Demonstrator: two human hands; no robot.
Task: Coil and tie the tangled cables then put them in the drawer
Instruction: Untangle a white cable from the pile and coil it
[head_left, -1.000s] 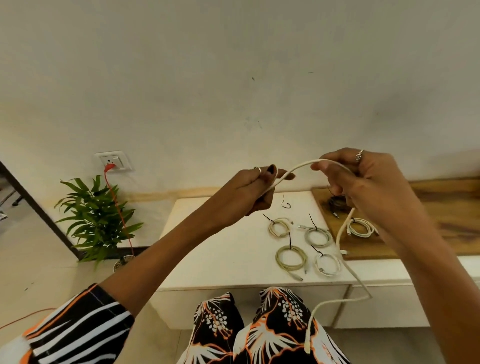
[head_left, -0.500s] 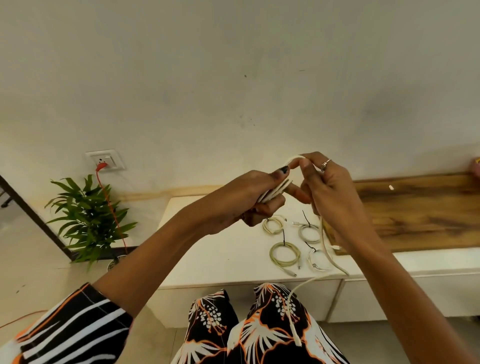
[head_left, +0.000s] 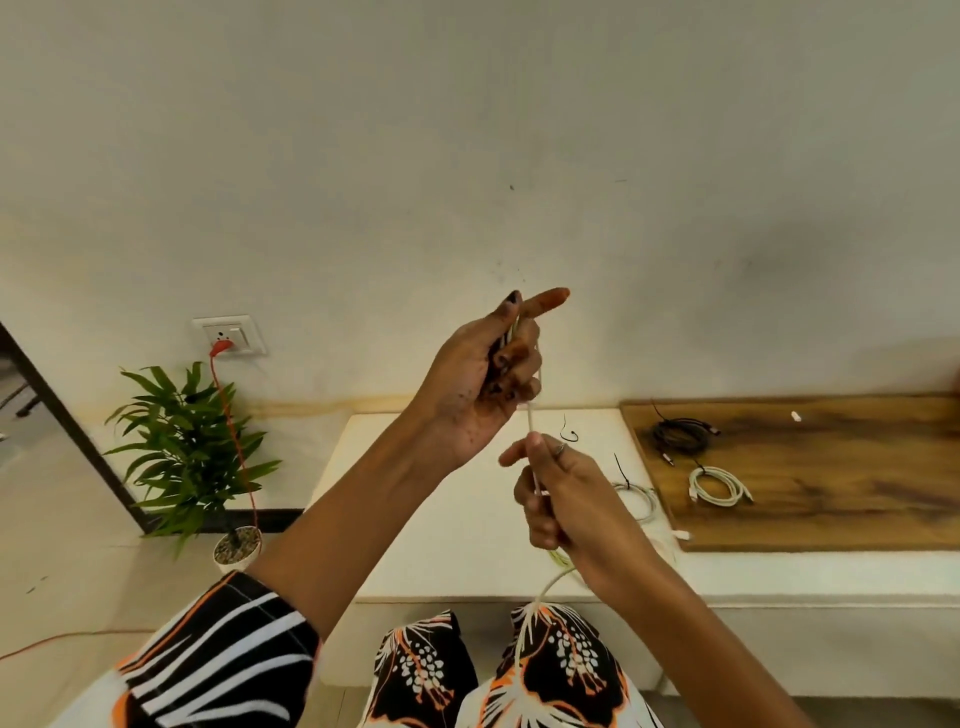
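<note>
The left hand (head_left: 485, 374) grips folded loops of a white cable (head_left: 531, 421), which runs straight toward six o'clock into the right hand (head_left: 553, 493) pinching it just below. The loose tail hangs on down to the lap.

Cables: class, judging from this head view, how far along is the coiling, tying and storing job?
Done: a white coil lies tied on the wooden board. In hand: the left hand grips loops of a white cable while the right hand feeds it. Left: the black cable looks untied, and nothing is shown in a drawer.
</note>
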